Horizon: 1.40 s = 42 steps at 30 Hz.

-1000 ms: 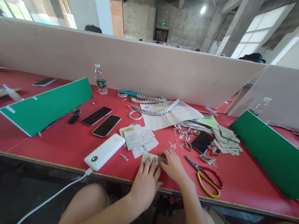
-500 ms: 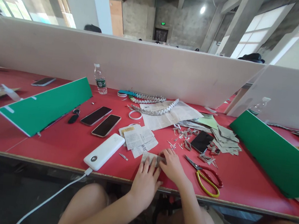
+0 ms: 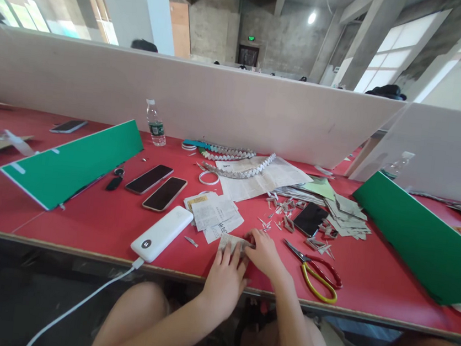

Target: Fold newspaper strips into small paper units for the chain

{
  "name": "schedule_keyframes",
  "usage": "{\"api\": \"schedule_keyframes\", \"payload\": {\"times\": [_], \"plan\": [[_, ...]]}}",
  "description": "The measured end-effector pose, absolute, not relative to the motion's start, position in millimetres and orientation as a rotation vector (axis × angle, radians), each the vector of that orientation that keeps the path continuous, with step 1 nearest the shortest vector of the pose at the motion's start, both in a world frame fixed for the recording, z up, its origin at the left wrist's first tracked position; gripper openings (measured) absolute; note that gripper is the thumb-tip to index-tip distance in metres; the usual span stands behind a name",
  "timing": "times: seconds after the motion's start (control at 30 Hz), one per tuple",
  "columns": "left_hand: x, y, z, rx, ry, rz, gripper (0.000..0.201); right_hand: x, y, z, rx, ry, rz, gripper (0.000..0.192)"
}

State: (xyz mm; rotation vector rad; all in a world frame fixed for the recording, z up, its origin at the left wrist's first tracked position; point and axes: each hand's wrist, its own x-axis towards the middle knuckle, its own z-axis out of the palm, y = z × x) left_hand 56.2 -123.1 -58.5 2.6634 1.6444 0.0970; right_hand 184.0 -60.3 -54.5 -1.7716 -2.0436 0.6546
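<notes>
A long red table (image 3: 83, 223) was seen, closed at the back by a pale partition (image 3: 221, 105). Two green boards (image 3: 73, 160) were laid on it at a slant, one at the left and one at the right (image 3: 418, 239). A spread newspaper (image 3: 263, 179) was placed near the middle, with a folded paper chain (image 3: 251, 170) across it. Left of the middle, a white power bank (image 3: 162, 233) with its cable and two dark phones (image 3: 156, 185) were found. Scissors (image 3: 317, 269) with red and yellow handles were lying just right of the hands, among small paper scraps (image 3: 287, 210).

A small newspaper strip (image 3: 233, 243) was kept near the front edge of the table. The left hand (image 3: 224, 283) was pressed flat on it, with the fingers stretched out. The right hand (image 3: 265, 255) was curled over the right end of the strip, and its fingertips were pinched on the paper.
</notes>
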Motion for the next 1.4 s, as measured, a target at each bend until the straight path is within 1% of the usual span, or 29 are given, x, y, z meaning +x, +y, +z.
{"api": "schedule_keyframes", "payload": {"times": [0.17,0.23,0.33,0.4,0.5,0.53,0.6,0.67,0.77,0.93,1.17,1.4], "plan": [[53.8,-121.9,-52.3,2.629,1.605,0.085,0.045,186.4,-57.4,-56.9,-1.783,-2.007,0.601,0.011],[52.9,-119.6,-49.7,2.614,1.578,0.111,0.045,190.4,-56.4,-59.1,-1.756,-1.983,0.625,0.01],[52.1,-109.9,-44.0,2.578,1.52,0.231,0.033,197.0,-56.1,-60.4,-1.667,-1.931,0.764,0.011],[50.6,-98.0,-38.7,2.521,1.538,0.379,0.026,200.2,-57.1,-58.7,-1.567,-1.875,0.845,0.01],[43.3,-75.3,-30.2,2.351,1.628,0.656,0.036,202.8,-60.7,-52.2,-1.372,-1.795,0.969,0.008],[39.5,-68.2,-27.6,2.239,1.6,0.682,0.033,203.4,-62.3,-49.5,-1.309,-1.768,1.028,0.01],[31.5,-57.1,-23.0,1.951,1.435,0.604,0.027,204.8,-65.3,-44.3,-1.218,-1.706,1.13,0.016],[25.7,-51.4,-19.1,1.721,1.351,0.608,0.029,207.3,-67.5,-40.4,-1.173,-1.635,1.186,0.019],[24.3,-51.3,-13.8,1.542,1.316,0.695,0.032,213.3,-68.6,-36.9,-1.175,-1.538,1.175,0.021],[30.0,-55.0,-7.2,1.437,1.325,0.815,0.035,222.7,-67.9,-33.6,-1.19,-1.379,1.073,0.028],[29.2,-54.9,-6.7,1.472,1.316,0.864,0.035,218.3,-68.8,-34.3,-1.228,-1.303,1.001,0.032],[26.8,-54.2,-6.0,1.529,1.33,0.884,0.03,216.5,-65.7,-35.0,-1.203,-1.295,0.98,0.028]]}}
